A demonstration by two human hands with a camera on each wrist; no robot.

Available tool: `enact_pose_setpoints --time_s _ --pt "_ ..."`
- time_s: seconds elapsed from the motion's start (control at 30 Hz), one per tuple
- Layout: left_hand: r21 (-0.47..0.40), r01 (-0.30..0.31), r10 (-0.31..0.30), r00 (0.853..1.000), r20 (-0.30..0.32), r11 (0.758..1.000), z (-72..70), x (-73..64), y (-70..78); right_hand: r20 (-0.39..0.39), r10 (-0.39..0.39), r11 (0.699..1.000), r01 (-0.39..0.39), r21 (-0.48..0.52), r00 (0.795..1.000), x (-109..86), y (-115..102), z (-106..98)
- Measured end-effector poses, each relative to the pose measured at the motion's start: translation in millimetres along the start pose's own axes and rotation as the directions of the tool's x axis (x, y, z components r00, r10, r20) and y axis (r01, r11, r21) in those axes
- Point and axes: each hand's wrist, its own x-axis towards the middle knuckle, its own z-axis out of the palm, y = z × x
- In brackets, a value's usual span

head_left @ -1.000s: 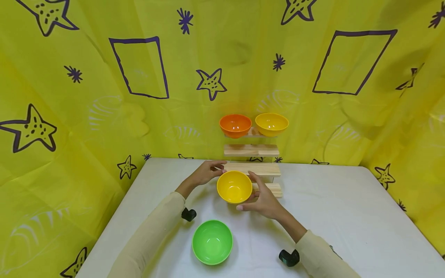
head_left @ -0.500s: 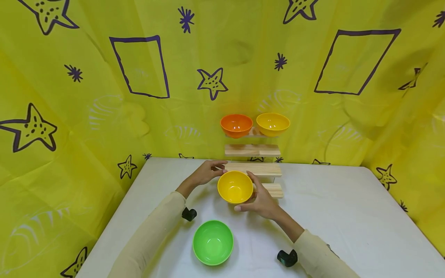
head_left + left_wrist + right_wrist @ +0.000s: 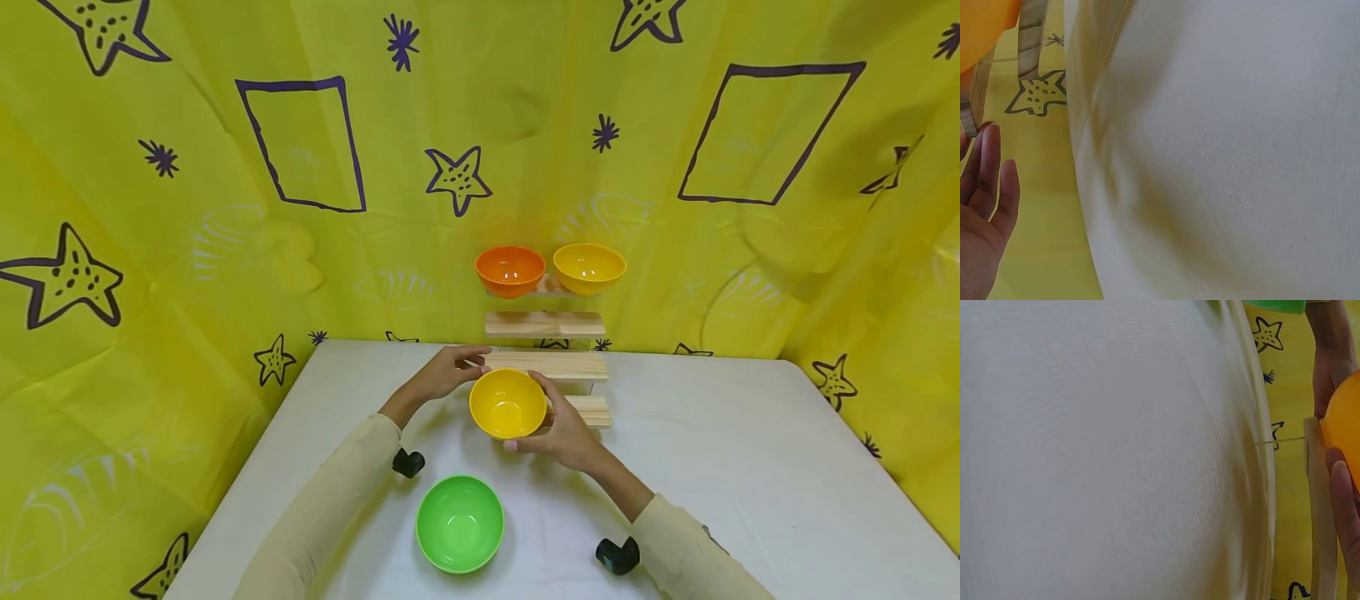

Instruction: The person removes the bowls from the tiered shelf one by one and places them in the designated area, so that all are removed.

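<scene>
A yellow bowl (image 3: 507, 404) stands over the left part of the lowest wooden step (image 3: 591, 411), hiding that part. My right hand (image 3: 566, 429) holds the bowl from its right, thumb at the front and fingers behind. In the right wrist view, fingers (image 3: 1342, 500) lie along the bowl's side (image 3: 1346, 428). My left hand (image 3: 442, 375) is at the bowl's left rim with fingers extended. The left wrist view has those fingers (image 3: 989, 165) loosely straight by the end of a wooden step (image 3: 969, 119), under the bowl. Whether the bowl's base rests fully on the step is hidden.
An orange bowl (image 3: 510, 272) and another yellow bowl (image 3: 589, 268) sit on the top step. Two wooden steps (image 3: 543, 323) between hold nothing visible. Nearer me, a green bowl (image 3: 460, 525) stands on the white table (image 3: 750, 467). A patterned yellow cloth (image 3: 420, 108) hangs behind.
My right thumb has shifted slightly left along the front of the yellow bowl, and the right forearm has moved slightly left. The left hand and the other bowls look unchanged.
</scene>
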Motion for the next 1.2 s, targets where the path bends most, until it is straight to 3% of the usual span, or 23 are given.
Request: enact_pose_setpoints --time_s 1.2 --pt "-0.004 -0.001 0.001 1.000 -0.004 1.000 0.4 0.9 -1.6 0.017 -0.010 1.000 0.010 0.019 1.000 -1.6 2.2 -8.8"
